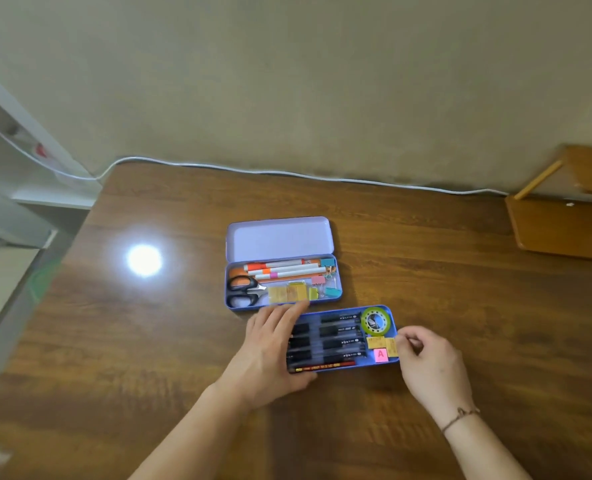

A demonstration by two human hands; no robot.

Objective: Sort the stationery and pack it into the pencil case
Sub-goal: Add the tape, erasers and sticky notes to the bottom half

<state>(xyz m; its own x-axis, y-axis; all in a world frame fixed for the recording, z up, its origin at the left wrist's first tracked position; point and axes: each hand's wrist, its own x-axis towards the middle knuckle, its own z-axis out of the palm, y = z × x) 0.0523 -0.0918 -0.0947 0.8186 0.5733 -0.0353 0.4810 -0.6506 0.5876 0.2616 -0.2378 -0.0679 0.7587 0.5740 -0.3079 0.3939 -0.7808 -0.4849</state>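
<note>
— What could have gone wrong there?

— The tray lay on the table, just in front of the open case, full of pens with a tape roll and small erasers at its right end. The left hand held its left end, fingers spread and bent over the pens, thumb under the near rim. The right hand was at the right end, fingers curled; whether they pinched the rim or an eraser could not be told. An uneven lift would likely have rolled the pens and spilled the loose erasers.

— And how did it lie?

— Its long axis ran left to right, parallel to the case, pens lengthwise. The scissors in the case might have stopped it seating.
</note>
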